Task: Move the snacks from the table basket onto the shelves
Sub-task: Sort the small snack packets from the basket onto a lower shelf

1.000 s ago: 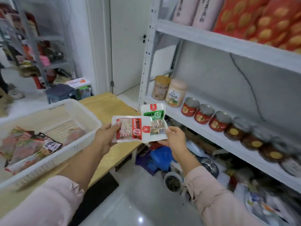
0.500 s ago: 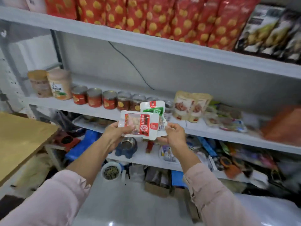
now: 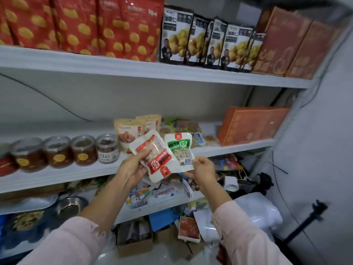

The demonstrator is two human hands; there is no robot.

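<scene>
1. While both hands are holding packets up in front of the middle shelf [image 3: 57,174], the red peanut packet [image 3: 157,159] is tilting steeply, its label running down to the right; half a second ago it was lying nearly level.
2. The left hand [image 3: 133,169] is gripping this packet as before, with the thumb pressing on the front and the fingers curling behind.
3. The green peanut packet [image 3: 180,148] is standing nearly upright just beside it, its lower left edge tucked behind the red one. The right hand [image 3: 203,169] is still pinching its bottom right corner with curled fingers.
4. Both packets are hanging in the air and touching no shelf. They are now showing in front of the tan pouches [image 3: 128,131] rather than the jars [image 3: 82,150].
5. The view is swinging further right. The table seen earlier is no longer showing, the jars are sitting off to the left, and an orange box [image 3: 250,125] is now showing at the right end of the middle shelf.
6. Red bags [image 3: 80,23], black bags [image 3: 206,41] and brown boxes [image 3: 292,44] are standing in a row on the top shelf [image 3: 133,68].
</scene>
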